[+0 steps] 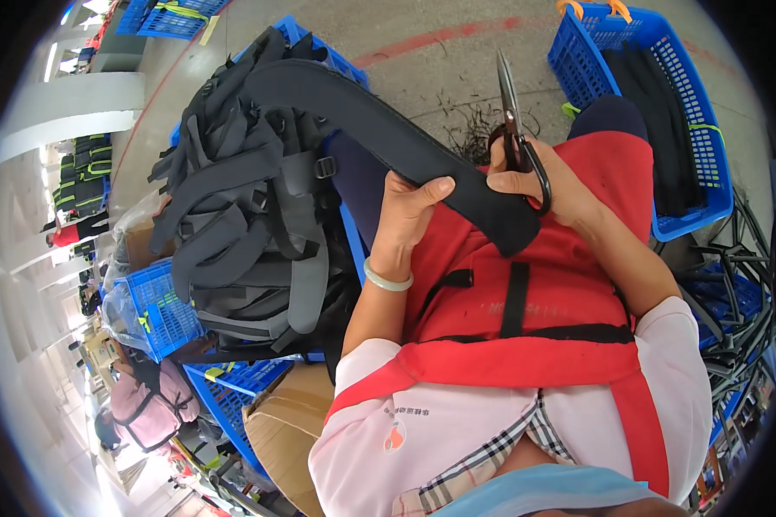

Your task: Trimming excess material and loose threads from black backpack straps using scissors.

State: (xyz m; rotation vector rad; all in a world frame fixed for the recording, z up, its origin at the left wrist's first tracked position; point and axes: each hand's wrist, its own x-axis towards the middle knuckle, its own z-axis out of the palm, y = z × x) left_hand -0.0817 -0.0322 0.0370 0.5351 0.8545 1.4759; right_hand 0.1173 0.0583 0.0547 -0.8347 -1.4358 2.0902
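A long dark grey padded strap [379,129] runs from the pile at left across my lap, its rounded end over the red apron [526,327]. My left hand [408,211] pinches it near the middle, thumb on top. In my right hand [550,177] is a pair of scissors [509,95] with black handles, blades pointing up and away from me. The right thumb lies at the strap's edge, close to its end. Beside my left arm, a heap of similar grey straps [233,215] with black buckles fills a blue crate.
At the right stands a blue plastic crate [709,177] with black pieces inside. Dark thread scraps [470,129] litter the floor beyond my lap. A cardboard box [293,422] and a smaller blue crate [159,302] sit at left. Black metal frames [733,267] are stacked at right. Another person [151,401] is at far left.
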